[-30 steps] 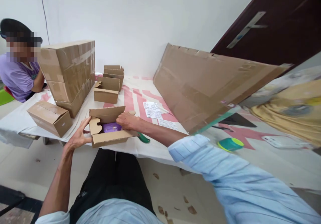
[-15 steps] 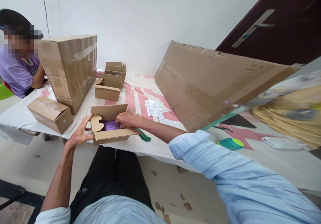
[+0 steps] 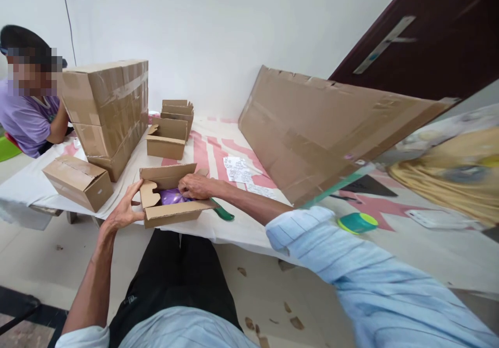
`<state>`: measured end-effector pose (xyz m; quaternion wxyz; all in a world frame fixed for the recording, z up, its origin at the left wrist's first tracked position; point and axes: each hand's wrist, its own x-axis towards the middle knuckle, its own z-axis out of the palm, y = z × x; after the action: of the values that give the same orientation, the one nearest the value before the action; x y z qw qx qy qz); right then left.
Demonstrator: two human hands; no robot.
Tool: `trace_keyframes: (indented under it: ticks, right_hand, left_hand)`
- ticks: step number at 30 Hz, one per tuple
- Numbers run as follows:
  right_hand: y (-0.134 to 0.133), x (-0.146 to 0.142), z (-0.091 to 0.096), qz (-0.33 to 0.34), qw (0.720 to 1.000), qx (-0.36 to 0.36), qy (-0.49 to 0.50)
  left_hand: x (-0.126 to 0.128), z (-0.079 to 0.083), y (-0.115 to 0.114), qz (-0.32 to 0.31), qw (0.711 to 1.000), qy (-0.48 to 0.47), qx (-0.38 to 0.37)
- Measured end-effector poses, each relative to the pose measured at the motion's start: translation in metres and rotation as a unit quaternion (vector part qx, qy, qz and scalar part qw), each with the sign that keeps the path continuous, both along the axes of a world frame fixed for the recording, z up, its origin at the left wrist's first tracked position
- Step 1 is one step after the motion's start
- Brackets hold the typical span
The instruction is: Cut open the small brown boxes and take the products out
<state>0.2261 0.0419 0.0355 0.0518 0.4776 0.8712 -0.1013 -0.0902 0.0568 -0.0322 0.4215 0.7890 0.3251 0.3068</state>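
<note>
An open cardboard box [image 3: 171, 215] sits at the table's near edge, its flaps raised. My left hand [image 3: 125, 211] grips the box's left end, thumb low on the front and fingers up at the back corner. Inside lies a shiny purple plastic packet [image 3: 168, 197]. My right hand [image 3: 195, 187] reaches in from the right with curled fingers closed at the packet's right part; the fingertips are partly hidden. Just right of the box, a green curved handle [image 3: 223, 211] lies on the cloth, its other end hidden behind the box.
Taped boxes [image 3: 113, 98] are stacked at the left, with a closed box [image 3: 80, 182] before them. Open boxes [image 3: 166, 148] stand farther back. A large cardboard sheet [image 3: 312, 130] leans at the right, near printed papers [image 3: 237, 170] and a teal tape roll [image 3: 356, 223]. A person [image 3: 29, 109] sits far left.
The purple packet shows more at the box's left, looking rumpled and shinier. My right hand has shifted slightly within the box; my left hand keeps its hold. The camera view has moved slightly.
</note>
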Motion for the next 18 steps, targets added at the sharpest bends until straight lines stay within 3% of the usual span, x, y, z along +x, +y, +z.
trace_keyframes:
  ticks: [5, 9, 14, 18]
  right_hand:
    - [-0.007, 0.014, 0.025, 0.015, 0.985, 0.055, 0.163]
    - [-0.016, 0.025, 0.054, -0.025, 0.954, 0.047, 0.294]
    - [-0.028, 0.041, 0.081, -0.092, 0.91, -0.012, 0.405]
    - [-0.036, 0.048, 0.086, -0.141, 0.873, -0.037, 0.465]
  left_hand:
    - [0.0, -0.001, 0.003, -0.005, 1.0, -0.003, 0.007]
    - [-0.004, 0.004, 0.007, -0.024, 1.0, -0.006, -0.005]
    - [-0.009, 0.029, 0.011, -0.043, 0.998, -0.051, -0.005]
    - [-0.012, 0.047, 0.009, -0.053, 0.998, -0.031, 0.035]
